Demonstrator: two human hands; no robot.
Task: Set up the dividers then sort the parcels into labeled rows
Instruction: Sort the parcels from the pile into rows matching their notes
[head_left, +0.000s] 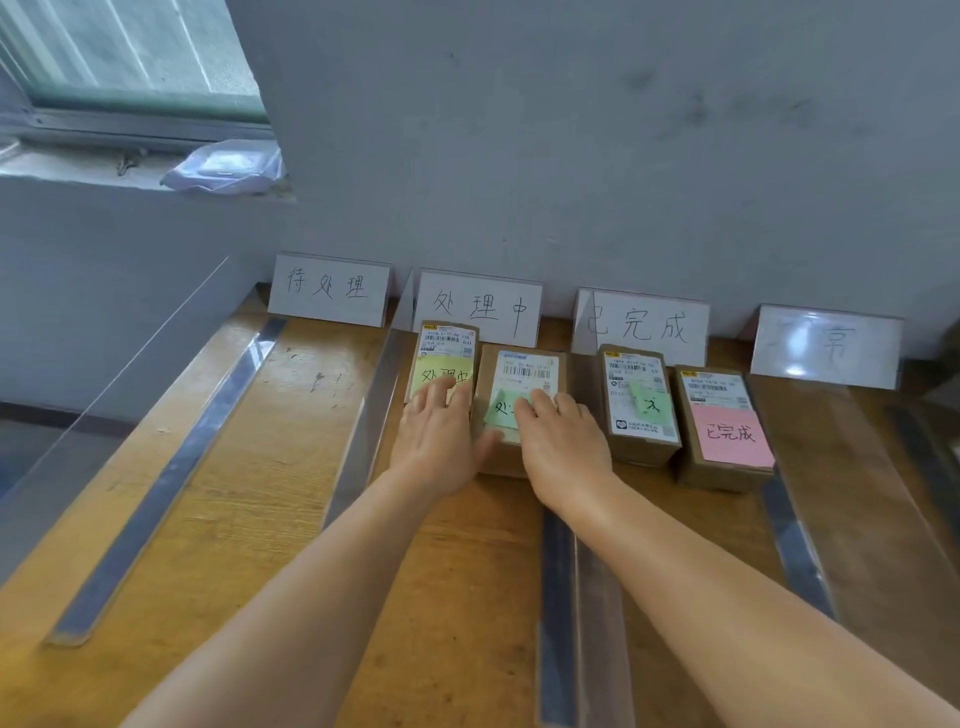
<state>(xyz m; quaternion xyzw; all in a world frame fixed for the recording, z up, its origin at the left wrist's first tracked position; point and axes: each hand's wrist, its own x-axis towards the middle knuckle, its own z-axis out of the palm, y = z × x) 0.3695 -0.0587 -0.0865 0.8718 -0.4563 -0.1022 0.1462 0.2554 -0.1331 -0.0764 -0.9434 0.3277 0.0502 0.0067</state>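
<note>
Four brown cardboard parcels sit mid-frame on the wooden table (249, 499): yellow-noted (445, 358), green-noted (519, 395), another green-noted (641, 402), pink-noted (724, 428). Left hand (441, 441) and right hand (563, 447) rest flat, fingers released, on the first two. Four white paper signs stand behind them; the rightmost sign (826, 347) is glare-blurred, perhaps unreadable.

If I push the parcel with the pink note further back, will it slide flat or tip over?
The parcel with the pink note lies flat on its broad face, so it will likely slide, not tip. It looks like stiff cardboard. The pink note might peel or shift if rubbed.
</note>
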